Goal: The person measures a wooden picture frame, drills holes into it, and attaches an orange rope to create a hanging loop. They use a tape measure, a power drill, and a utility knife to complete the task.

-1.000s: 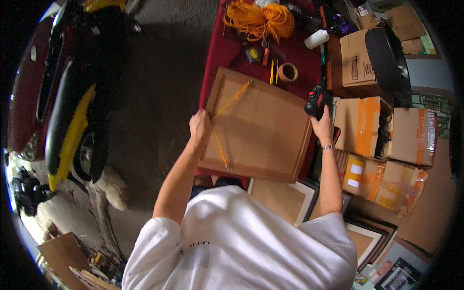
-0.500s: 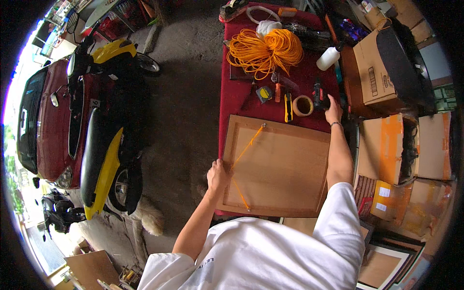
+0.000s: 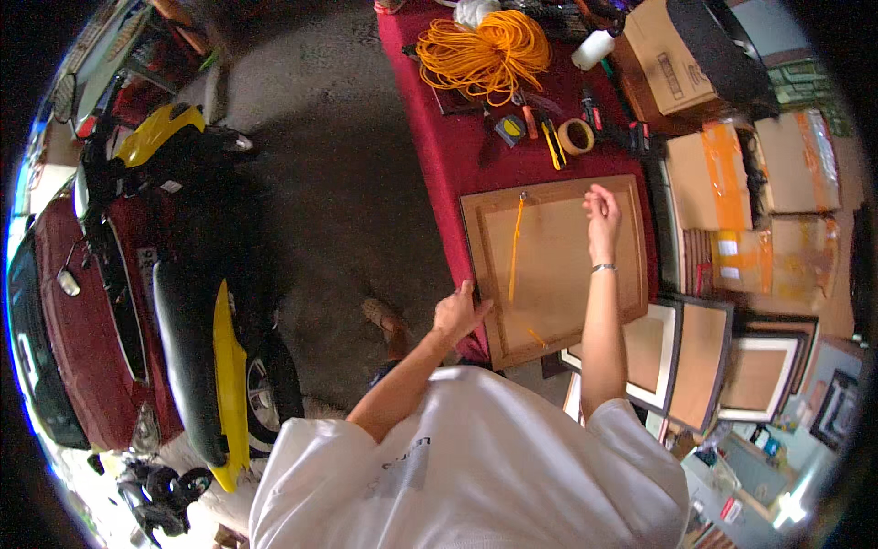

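Observation:
A picture frame [image 3: 572, 274] lies back side up on the red-covered table, with an orange cord [image 3: 515, 252] strung from a fitting on its far rail to one on its near rail. My left hand [image 3: 460, 314] grips its left edge, thumb over the wood. Over the right part of the backing, my right hand [image 3: 601, 220] is in the air with loosely bent fingers and nothing in them. Beyond the far rail lie a roll of tape [image 3: 575, 136], a yellow cutter knife [image 3: 553, 145], a tape measure [image 3: 510, 130] and a black-and-red cordless drill [image 3: 593, 112].
A big coil of orange cord [image 3: 485, 55] and a white bottle [image 3: 593, 49] are at the table's far end. Cardboard boxes [image 3: 709, 178] and leaning frames [image 3: 700, 366] stand along the right. A yellow-and-black motorbike [image 3: 224, 366] and a red car [image 3: 87, 320] are at left.
My right hand has left the drill and come back over the frame. The frame now sits turned and farther right in view, the whole view having swung too. My left hand stays at its edge.

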`<state>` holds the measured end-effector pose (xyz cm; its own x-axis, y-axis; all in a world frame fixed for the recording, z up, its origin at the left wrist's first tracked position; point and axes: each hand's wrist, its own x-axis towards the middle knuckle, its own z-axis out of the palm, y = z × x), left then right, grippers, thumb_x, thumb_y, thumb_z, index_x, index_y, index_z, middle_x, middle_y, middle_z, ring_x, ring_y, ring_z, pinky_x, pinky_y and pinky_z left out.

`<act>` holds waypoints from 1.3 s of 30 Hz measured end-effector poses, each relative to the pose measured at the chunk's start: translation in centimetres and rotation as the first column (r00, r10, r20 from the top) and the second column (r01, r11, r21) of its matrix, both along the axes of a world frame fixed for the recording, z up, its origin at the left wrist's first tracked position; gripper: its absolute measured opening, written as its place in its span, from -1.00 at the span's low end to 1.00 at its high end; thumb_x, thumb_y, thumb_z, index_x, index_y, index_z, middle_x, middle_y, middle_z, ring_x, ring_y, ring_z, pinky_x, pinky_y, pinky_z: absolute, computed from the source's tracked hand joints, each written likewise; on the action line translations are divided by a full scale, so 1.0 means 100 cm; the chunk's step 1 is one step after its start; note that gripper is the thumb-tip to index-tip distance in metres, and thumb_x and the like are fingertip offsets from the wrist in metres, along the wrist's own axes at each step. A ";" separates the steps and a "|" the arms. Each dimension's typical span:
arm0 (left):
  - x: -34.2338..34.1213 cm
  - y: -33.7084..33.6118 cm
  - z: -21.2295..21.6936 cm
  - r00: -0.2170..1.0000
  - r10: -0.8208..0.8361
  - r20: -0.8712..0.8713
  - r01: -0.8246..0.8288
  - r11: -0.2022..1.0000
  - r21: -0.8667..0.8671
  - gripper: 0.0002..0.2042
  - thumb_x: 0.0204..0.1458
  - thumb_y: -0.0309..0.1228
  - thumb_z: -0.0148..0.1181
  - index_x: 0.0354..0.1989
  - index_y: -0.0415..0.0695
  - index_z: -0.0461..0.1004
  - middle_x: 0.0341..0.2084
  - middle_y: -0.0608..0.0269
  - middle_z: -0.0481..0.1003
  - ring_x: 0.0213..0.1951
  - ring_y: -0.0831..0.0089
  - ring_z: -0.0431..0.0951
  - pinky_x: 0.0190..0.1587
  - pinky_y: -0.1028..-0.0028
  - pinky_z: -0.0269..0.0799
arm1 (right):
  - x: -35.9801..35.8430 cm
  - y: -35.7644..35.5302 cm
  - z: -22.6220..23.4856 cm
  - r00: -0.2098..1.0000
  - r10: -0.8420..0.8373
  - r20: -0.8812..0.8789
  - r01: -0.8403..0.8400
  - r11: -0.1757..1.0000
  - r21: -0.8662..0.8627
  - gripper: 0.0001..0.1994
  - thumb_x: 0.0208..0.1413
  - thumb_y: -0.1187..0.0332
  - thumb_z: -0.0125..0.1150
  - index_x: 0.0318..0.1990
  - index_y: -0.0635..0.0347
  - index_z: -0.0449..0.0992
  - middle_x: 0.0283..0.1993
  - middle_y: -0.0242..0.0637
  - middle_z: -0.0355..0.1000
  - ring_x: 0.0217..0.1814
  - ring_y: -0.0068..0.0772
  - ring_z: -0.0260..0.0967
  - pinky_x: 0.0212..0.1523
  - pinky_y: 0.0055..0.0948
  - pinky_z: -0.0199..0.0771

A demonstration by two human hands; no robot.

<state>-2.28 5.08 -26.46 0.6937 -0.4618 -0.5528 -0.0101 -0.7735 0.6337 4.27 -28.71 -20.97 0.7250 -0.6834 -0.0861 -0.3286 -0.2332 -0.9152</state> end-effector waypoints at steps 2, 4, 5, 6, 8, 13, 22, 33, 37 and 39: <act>0.017 0.054 0.001 0.981 -0.190 -0.044 0.186 0.979 -0.085 -0.52 0.15 0.06 0.14 -0.07 -0.16 0.46 -0.17 -0.08 0.58 -0.11 -0.12 0.59 -0.09 -0.02 0.50 | -0.019 0.034 0.012 0.985 -0.171 -0.006 0.170 0.976 0.133 -0.73 0.40 0.18 0.09 0.05 0.12 0.55 -0.16 -0.39 0.57 -0.26 -0.63 0.49 -0.26 -0.62 0.39; 0.018 0.121 -0.035 0.990 -0.133 -0.039 0.128 0.986 -0.102 -0.56 0.17 0.04 0.12 -0.19 -0.17 0.52 -0.21 -0.03 0.61 -0.10 -0.09 0.59 -0.08 0.00 0.50 | -0.030 0.065 0.014 0.969 -0.248 -0.003 0.246 0.959 0.143 -0.74 0.40 0.16 0.09 0.03 0.09 0.56 -0.19 -0.40 0.56 -0.28 -0.66 0.48 -0.27 -0.61 0.39; 0.024 0.158 -0.037 0.993 -0.065 -0.098 0.063 0.998 -0.015 -0.57 0.17 0.02 0.12 -0.17 -0.18 0.52 -0.22 -0.05 0.61 -0.10 -0.10 0.59 -0.08 0.00 0.50 | -0.032 0.085 0.017 0.965 -0.262 -0.008 0.259 0.949 0.178 -0.73 0.40 0.15 0.09 0.02 0.10 0.56 -0.22 -0.42 0.55 -0.31 -0.67 0.46 -0.29 -0.61 0.38; 0.030 0.199 -0.039 0.990 0.017 -0.143 -0.007 0.997 0.074 -0.57 0.17 0.00 0.13 -0.15 -0.18 0.52 -0.23 -0.08 0.62 -0.09 -0.12 0.58 -0.07 0.00 0.50 | -0.029 0.108 0.023 0.963 -0.268 -0.006 0.263 0.941 0.213 -0.72 0.40 0.14 0.10 0.01 0.11 0.56 -0.25 -0.44 0.54 -0.34 -0.68 0.44 -0.31 -0.61 0.38; 0.033 0.288 -0.061 0.989 0.144 -0.027 -0.145 0.989 -0.021 -0.58 0.17 -0.02 0.12 -0.14 -0.19 0.55 -0.20 -0.11 0.61 -0.08 -0.15 0.58 -0.05 -0.01 0.49 | -0.030 0.140 0.035 0.966 -0.257 0.010 0.246 0.935 0.254 -0.71 0.39 0.12 0.10 -0.03 0.13 0.56 -0.33 -0.48 0.50 -0.40 -0.69 0.40 -0.35 -0.62 0.36; 0.016 0.540 -0.149 0.937 0.349 0.000 -0.329 0.884 0.332 -0.56 0.20 -0.03 0.08 -0.25 -0.24 0.57 -0.32 -0.12 0.61 -0.20 -0.14 0.61 -0.16 0.02 0.52 | 0.052 0.218 0.008 0.984 -0.158 0.088 0.103 0.889 0.445 -0.69 0.38 0.11 0.12 -0.14 0.19 0.55 -0.52 -0.55 0.32 -0.52 -0.70 0.27 -0.48 -0.63 0.26; 0.129 0.547 -0.100 0.428 0.826 -0.366 -0.846 0.509 0.160 -0.77 0.23 -0.23 0.18 -0.24 -0.17 0.50 -0.56 0.34 0.48 -0.58 0.51 0.49 -0.57 0.50 0.33 | 0.334 0.276 0.019 0.952 -0.100 0.289 -0.087 0.816 0.571 -0.80 0.36 0.22 0.15 -0.07 0.14 0.52 -0.35 -0.41 0.46 -0.47 -0.62 0.41 -0.52 -0.60 0.43; 0.411 0.392 -0.049 0.581 0.730 -0.360 -0.787 0.616 -0.021 -0.76 0.27 -0.28 0.17 -0.34 -0.22 0.51 -0.51 0.31 0.53 -0.52 0.53 0.45 -0.44 0.46 0.37 | 0.659 0.201 -0.027 0.991 -0.125 -0.049 0.128 0.771 0.624 -0.60 0.36 0.04 0.07 0.20 0.04 0.36 0.03 -0.26 0.50 -0.18 -0.27 0.57 -0.21 -0.18 0.61; 0.589 0.281 -0.033 0.827 0.561 -0.026 -0.557 0.813 -0.172 -0.71 0.24 -0.25 0.20 -0.20 -0.30 0.53 -0.37 0.14 0.61 -0.32 0.40 0.58 -0.22 0.37 0.48 | 0.690 0.182 -0.049 0.983 -0.097 -0.156 0.175 0.751 0.636 -0.60 0.33 0.02 0.10 0.20 -0.03 0.37 0.06 -0.30 0.51 -0.10 -0.19 0.57 -0.11 -0.05 0.57; 0.664 0.205 -0.029 0.923 0.381 -0.045 -0.377 0.877 -0.298 -0.71 0.24 -0.23 0.21 -0.13 -0.26 0.52 -0.28 0.16 0.61 -0.25 0.40 0.58 -0.16 0.38 0.49 | 0.685 0.182 -0.051 0.976 -0.172 -0.133 0.216 0.704 0.677 -0.63 0.33 0.08 0.13 0.18 -0.03 0.40 0.01 -0.30 0.53 -0.11 -0.22 0.55 -0.09 -0.07 0.56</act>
